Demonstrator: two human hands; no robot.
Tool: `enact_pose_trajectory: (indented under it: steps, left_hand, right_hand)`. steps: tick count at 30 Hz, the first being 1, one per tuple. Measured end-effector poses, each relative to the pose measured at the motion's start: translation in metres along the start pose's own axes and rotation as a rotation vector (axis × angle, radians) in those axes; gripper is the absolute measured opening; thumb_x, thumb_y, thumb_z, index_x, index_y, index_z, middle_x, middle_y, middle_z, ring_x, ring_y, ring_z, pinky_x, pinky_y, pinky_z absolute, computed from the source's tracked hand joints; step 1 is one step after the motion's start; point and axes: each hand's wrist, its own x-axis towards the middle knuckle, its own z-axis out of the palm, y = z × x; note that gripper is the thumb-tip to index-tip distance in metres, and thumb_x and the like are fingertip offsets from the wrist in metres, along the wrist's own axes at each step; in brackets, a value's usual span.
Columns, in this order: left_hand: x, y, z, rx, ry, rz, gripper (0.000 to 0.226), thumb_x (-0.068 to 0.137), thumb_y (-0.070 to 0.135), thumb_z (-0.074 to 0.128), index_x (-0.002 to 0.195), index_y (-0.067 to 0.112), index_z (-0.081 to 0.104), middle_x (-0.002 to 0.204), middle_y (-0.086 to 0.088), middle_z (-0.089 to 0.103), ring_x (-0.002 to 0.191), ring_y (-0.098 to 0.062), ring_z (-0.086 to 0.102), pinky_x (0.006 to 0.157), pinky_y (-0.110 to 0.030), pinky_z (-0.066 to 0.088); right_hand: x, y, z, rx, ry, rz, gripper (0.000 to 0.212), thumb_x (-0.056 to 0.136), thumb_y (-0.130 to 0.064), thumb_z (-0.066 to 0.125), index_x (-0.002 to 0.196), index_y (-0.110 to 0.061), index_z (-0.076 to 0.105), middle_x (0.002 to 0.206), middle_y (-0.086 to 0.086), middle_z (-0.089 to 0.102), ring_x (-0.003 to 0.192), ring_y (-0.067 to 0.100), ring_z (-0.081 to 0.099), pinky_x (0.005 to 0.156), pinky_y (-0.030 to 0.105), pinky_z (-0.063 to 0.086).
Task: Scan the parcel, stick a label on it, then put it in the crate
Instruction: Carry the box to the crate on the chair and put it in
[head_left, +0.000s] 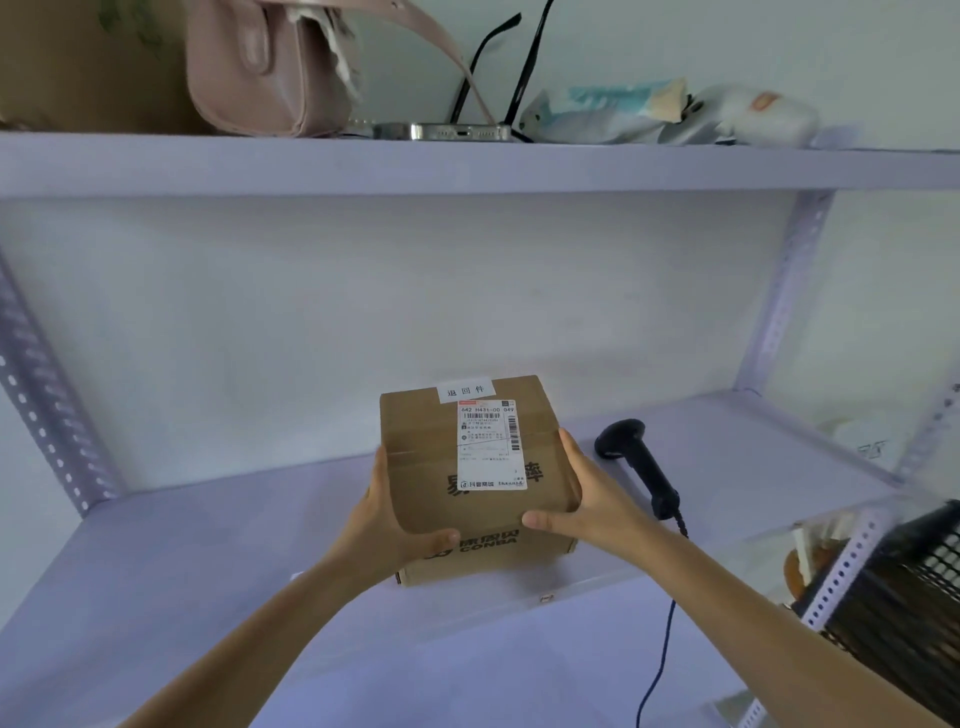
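Both hands, left (387, 512) and right (589, 501), grip the box (470, 478), fingers closed on its sides. Swinging toward the crate (914, 597) could clip the scanner (641, 467) just right of the box.

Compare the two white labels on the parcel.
The small label sits at the parcel's far top edge; the shipping label lies below it, across the top.
The small label is a short wide strip; the shipping label is far larger and taller.
The small label bears only three printed characters; the shipping label has barcodes and dense text.
Both are white and stuck flat.
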Motion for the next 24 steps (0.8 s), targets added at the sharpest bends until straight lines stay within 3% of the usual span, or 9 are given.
enact_pose_trajectory:
  steps: [2,4,6,9,17,22,24]
  left_hand:
    - [0.003,0.006,0.005,0.054,-0.004,0.046,0.137,0.042,0.055,0.089,0.149,0.04,0.004,0.149,0.013,0.038,0.134,-0.015,0.042,0.103,-0.043,0.047]
    - [0.005,0.014,0.013,0.127,0.003,0.084,0.143,0.042,0.061,0.085,0.15,0.039,-0.007,0.157,0.012,0.025,0.138,-0.014,0.036,0.107,-0.039,0.042]
    - [0.008,0.022,0.025,0.171,0.007,0.153,0.143,0.042,0.064,0.081,0.148,0.043,-0.013,0.159,0.016,0.014,0.137,-0.01,0.033,0.1,-0.029,0.04]
    - [0.014,0.036,0.048,0.187,-0.016,0.271,0.143,0.044,0.063,0.08,0.147,0.042,-0.017,0.16,0.017,0.006,0.138,-0.01,0.033,0.097,-0.029,0.043]
    - [0.024,0.075,0.13,0.128,-0.194,0.442,0.139,0.05,0.062,0.08,0.135,0.058,-0.03,0.16,0.014,0.006,0.135,-0.014,0.036,0.099,-0.034,0.045]
    - [0.026,0.102,0.188,0.066,-0.336,0.526,0.137,0.052,0.064,0.08,0.13,0.062,-0.032,0.157,0.027,0.004,0.128,-0.005,0.034,0.103,-0.037,0.043]
    - [0.028,0.113,0.214,0.048,-0.397,0.566,0.136,0.052,0.064,0.08,0.132,0.061,-0.03,0.16,0.017,0.008,0.134,-0.008,0.034,0.104,-0.034,0.041]
  right_hand:
    - [-0.011,0.0,-0.005,-0.005,0.069,-0.015,0.126,0.057,-0.06,0.083,0.152,-0.041,0.002,0.15,-0.021,0.037,0.137,0.002,0.037,0.113,0.038,0.038]
    - [-0.025,0.002,-0.012,-0.004,0.135,-0.042,0.124,0.058,-0.058,0.084,0.151,-0.046,0.002,0.147,-0.027,0.037,0.135,-0.002,0.037,0.112,0.038,0.039]
    - [-0.04,0.006,-0.021,-0.013,0.221,-0.059,0.122,0.059,-0.054,0.085,0.149,-0.052,0.002,0.147,-0.029,0.037,0.136,-0.003,0.036,0.112,0.038,0.038]
    - [-0.066,0.016,-0.038,-0.037,0.353,-0.046,0.124,0.058,-0.051,0.087,0.149,-0.051,0.003,0.151,-0.022,0.034,0.139,0.004,0.035,0.111,0.044,0.039]
    - [-0.146,0.045,-0.08,-0.177,0.622,-0.024,0.121,0.063,-0.049,0.086,0.153,-0.037,0.005,0.151,-0.018,0.034,0.14,0.007,0.034,0.11,0.045,0.041]
    - [-0.202,0.067,-0.098,-0.163,0.775,0.077,0.12,0.06,-0.053,0.085,0.148,-0.052,0.004,0.144,-0.034,0.033,0.135,-0.006,0.035,0.103,0.021,0.037]
    - [-0.225,0.076,-0.107,-0.167,0.838,0.137,0.122,0.058,-0.051,0.086,0.148,-0.053,0.003,0.145,-0.029,0.035,0.135,-0.004,0.036,0.104,0.025,0.039]
